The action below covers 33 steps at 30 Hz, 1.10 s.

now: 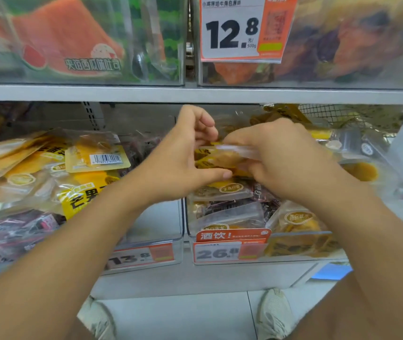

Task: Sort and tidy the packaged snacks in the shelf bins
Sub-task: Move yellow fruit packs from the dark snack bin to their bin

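Pinching clear snack packet (230,155) between right hand (276,160), left hand (183,158).

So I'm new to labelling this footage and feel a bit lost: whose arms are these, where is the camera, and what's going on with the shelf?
There is no machine here: a person wears a wide-angle camera on the head, looking forward and down, so both arms reach into the picture. The left hand and the right hand meet over the right-hand bin, with a clear snack packet between them. The right hand's grip is on it; whether the left hand holds it is unclear. The left bin holds yellow packets and dark ones. Price tags hang on the bin fronts.
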### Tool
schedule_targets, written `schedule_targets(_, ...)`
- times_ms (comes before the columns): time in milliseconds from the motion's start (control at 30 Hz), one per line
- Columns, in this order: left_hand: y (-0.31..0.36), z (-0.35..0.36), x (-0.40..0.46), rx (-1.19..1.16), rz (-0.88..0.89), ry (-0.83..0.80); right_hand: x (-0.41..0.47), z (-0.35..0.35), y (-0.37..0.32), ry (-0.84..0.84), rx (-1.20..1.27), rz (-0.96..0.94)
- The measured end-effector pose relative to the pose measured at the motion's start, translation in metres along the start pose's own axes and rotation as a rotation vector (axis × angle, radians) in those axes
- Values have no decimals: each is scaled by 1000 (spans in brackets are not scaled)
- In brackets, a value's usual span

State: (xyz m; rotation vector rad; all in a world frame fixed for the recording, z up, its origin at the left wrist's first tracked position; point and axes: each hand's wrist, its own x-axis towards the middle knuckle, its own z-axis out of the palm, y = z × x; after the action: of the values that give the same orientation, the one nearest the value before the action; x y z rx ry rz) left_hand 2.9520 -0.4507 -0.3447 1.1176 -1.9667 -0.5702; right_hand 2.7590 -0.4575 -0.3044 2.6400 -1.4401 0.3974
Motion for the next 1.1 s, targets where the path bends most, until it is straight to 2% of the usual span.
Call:
schedule_targets(133, -16, -33, -5, 333, -91, 64, -11, -7, 16, 2, 16, -15)
schedule_targets(200, -20, -32, -4, 452, -136, 26, -17, -9, 24, 21, -31, 3)
schedule_targets(300, -19, -22, 7, 561, -164, -53, -21, -6, 29, 49, -102, 45)
schedule_targets(400, -21, -19, 21, 591, -227, -76, -20, 2, 32, 160, -20, 60)
schedule_targets(500, -23, -17, 39, 685, -284, -114, -11, 7, 42, 97, -135, 89)
schedule_targets(667, -15, -12, 62, 869, -366, -370, -11, 7, 57, 109, 166, 90)
schedule_targets(800, -4, -14, 73, 862, -402, -594, -18, 3, 66, 179, 269, 105)
schedule_targets(867, -1, -10, 71, 888, -391, -626, -20, 1, 70, 164, 253, 127)
schedule_targets(967, -5, -9, 65, 773, -377, -578, -19, 4, 71, 79, 217, 147)
schedule_targets(1100, -11, -8, 57, 646, -382, -446, -20, 6, 69, 148, 235, 120)
